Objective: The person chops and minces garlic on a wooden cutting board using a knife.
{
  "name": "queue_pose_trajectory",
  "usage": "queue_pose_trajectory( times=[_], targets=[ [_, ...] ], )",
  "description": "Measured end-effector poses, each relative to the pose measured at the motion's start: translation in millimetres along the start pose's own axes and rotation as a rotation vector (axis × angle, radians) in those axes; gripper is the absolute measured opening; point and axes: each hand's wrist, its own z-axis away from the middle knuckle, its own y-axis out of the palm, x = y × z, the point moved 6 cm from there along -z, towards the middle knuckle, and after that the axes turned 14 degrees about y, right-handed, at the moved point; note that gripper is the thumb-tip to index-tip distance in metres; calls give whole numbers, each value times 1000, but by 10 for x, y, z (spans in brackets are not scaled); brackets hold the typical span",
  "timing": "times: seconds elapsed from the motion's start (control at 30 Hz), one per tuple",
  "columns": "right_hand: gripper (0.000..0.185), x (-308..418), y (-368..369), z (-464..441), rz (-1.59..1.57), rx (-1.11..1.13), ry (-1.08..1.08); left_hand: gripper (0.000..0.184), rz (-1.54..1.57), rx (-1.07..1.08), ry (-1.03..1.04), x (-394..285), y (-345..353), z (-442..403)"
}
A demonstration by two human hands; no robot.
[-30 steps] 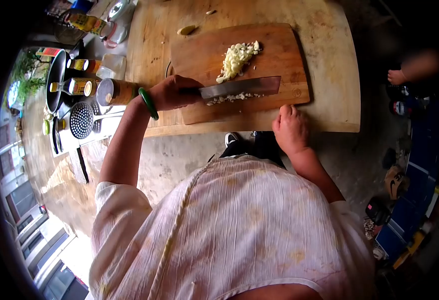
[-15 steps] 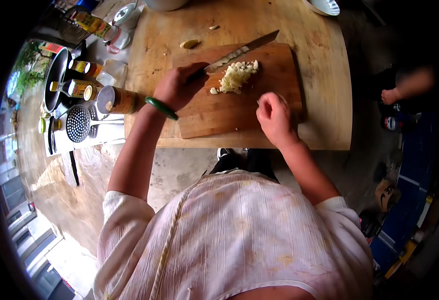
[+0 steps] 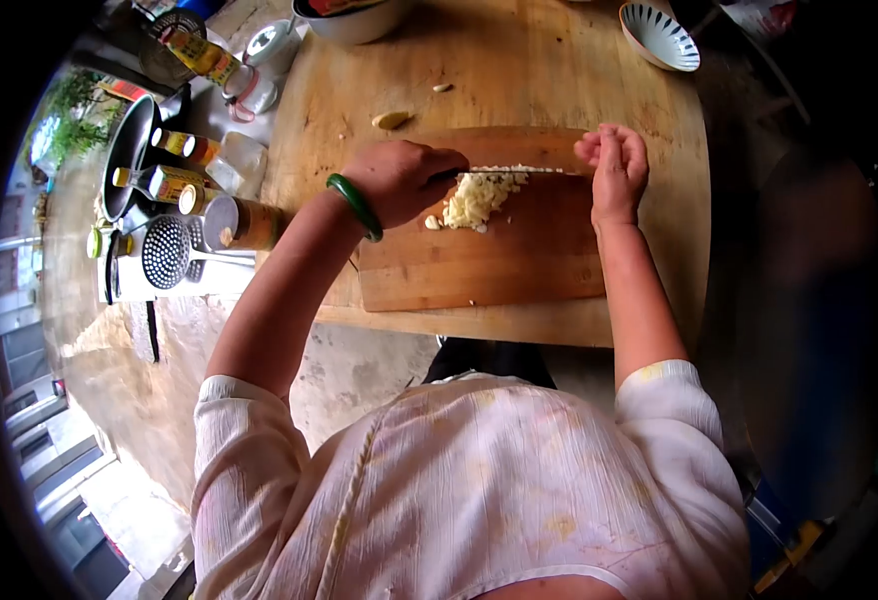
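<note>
My left hand point(image 3: 399, 182), with a green bangle point(image 3: 355, 207) at the wrist, is closed round the handle of a knife point(image 3: 519, 171). The blade is seen nearly edge-on, lying along the far side of a heap of chopped garlic point(image 3: 477, 202) on the wooden cutting board point(image 3: 489, 265). Pale bits show along the blade. Near the blade's tip, at the board's right edge, my right hand point(image 3: 617, 172) is raised with its fingers loosely curled and apart, holding nothing that I can see.
Bottles and jars point(image 3: 249, 222), a pan point(image 3: 131, 150) and a slotted ladle point(image 3: 167, 252) are at the left. A white bowl point(image 3: 359, 25) and a patterned bowl point(image 3: 659, 38) stand at the table's point(image 3: 519, 60) far side. A yellowish piece point(image 3: 391, 120) lies beyond the board.
The knife has turned from slanting beyond the garlic to lying level along its far side. My right hand has moved away from my body and rightward, and its fingers have loosened.
</note>
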Motion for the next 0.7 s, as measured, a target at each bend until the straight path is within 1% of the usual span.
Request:
queue_pose_trajectory(
  times=[0.03, 0.07, 0.1, 0.13, 0.17, 0.2, 0.23, 0.27, 0.37, 0.43, 0.47, 0.57, 0.6, 0.67, 0.7],
  targets=[
    [18, -77, 110, -22, -128, 77, 220, 22, -38, -8, 32, 4, -20, -43],
    [17, -112, 153, -32, -66, 94, 199, 23, -65, 45, 12, 21, -30, -80],
    [19, -195, 162, -96, -75, 96, 150, 23, -73, 73, -16, 91, 17, -74],
    [20, -318, 153, -140, -121, 47, 214, 23, -96, 83, -37, 192, 90, -84],
    [21, -348, 160, -162, -145, 46, 208, 24, -120, 67, -37, 241, 131, -73],
    [23, -468, 176, -210, -167, 20, 156, 25, -148, 47, -33, 271, 199, -37],
    [21, -601, 236, -290, -247, -55, -54, 27, -164, 38, -58, 308, 249, -5],
    [13, -330, 276, -111, -2, -77, -48, 29, -120, 73, -133, 365, 318, 57],
    [9, -107, 322, -27, -13, -31, -63, 31, -125, -4, -105, 287, 192, 30],
    [11, -231, 281, -97, 70, -22, 78, 31, -125, 62, -60, 228, 127, -40],
    [11, -236, 269, -159, 67, -11, 64, 31, -134, 48, -65, 202, 50, -85],
    [10, -351, 176, -231, -26, -11, 295, 30, -196, 203, -215, -82, -160, -194],
    [10, -351, 207, -203, -26, -2, 298, 30, -196, 202, -224, -2, -46, -142],
    [13, -251, 270, -145, 61, -4, 101, 29, -186, 74, -195, 158, 254, 21],
    [13, -247, 321, -107, 137, 9, 12, 30, -59, -4, -196, 135, 266, 142]
  ],
)
